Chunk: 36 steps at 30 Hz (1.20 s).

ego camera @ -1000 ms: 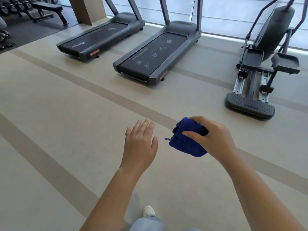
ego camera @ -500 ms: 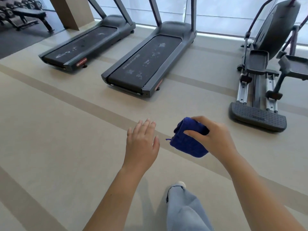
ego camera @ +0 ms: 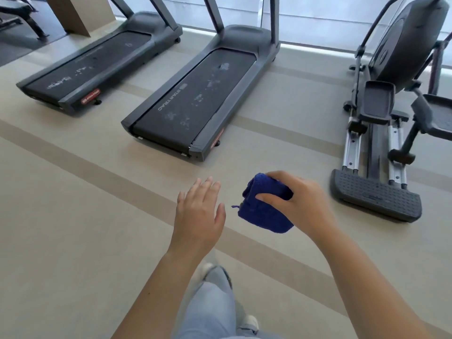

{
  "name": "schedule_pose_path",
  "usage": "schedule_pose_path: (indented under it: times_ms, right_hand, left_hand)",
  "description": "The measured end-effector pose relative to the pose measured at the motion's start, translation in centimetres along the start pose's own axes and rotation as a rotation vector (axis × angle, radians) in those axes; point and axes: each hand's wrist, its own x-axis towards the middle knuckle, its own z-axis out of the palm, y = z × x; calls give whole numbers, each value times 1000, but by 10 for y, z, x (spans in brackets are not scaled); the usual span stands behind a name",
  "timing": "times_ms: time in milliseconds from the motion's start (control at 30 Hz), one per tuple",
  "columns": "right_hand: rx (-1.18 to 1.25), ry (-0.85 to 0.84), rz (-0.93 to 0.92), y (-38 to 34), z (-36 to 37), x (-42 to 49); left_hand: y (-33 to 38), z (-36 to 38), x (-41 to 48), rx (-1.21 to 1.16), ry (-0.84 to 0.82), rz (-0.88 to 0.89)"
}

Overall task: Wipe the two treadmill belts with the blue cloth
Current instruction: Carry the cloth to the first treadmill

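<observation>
Two dark treadmills stand side by side on the beige floor ahead. The nearer belt (ego camera: 195, 99) carries whitish smudges and a brand print; the farther left belt (ego camera: 88, 67) is smudged too. My right hand (ego camera: 300, 204) grips a folded blue cloth (ego camera: 263, 211) in the air, well short of the nearer treadmill's rear end. My left hand (ego camera: 198, 214) hovers beside the cloth, fingers straight, holding nothing.
An elliptical trainer (ego camera: 386, 113) stands at the right, its ribbed rear foot (ego camera: 374, 194) close to my right hand. A brown pillar (ego camera: 78, 13) and a weight bench (ego camera: 22, 13) sit at the far left. My legs and shoes show at the bottom.
I have walked toward the treadmills, which now appear larger and nearer. Both hands keep the same pose, the right still holding the cloth.
</observation>
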Motion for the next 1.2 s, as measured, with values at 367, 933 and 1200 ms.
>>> schedule_pose_path:
  times_ms: [367,933,1200]
  right_hand:
    - [-53,3,36,-10,7,237]
    - [-23,-26,-57,41,-11,549]
    - [-59,-161,-169,62,-36,706]
  left_hand:
    - [-86,42,230,31,35,61]
    - [-135,125,506,82,47,-42]
    - [-139,139,648,99,121,-166]
